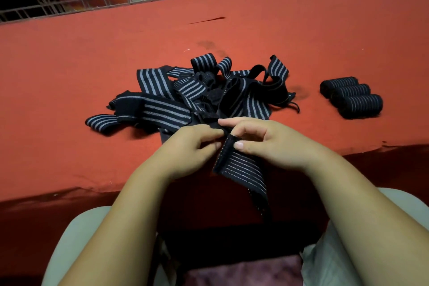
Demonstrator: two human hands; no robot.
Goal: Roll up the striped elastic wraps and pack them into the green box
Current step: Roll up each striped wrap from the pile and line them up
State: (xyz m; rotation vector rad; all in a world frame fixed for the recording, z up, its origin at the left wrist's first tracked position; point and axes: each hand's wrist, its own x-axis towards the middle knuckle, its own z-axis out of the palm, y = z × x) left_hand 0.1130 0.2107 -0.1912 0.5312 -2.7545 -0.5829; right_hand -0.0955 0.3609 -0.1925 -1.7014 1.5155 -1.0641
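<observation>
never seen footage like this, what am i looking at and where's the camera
No machine here: a person works with bare hands, and the single picture comes from a camera worn on their head, looking forward and down. The left hand and right hand both pinch the end of one striped wrap, whose tail hangs down toward the lap. On the red-covered table lies a tangled pile of loose wraps, with three rolled wraps side by side to its right. No green box is in view.
</observation>
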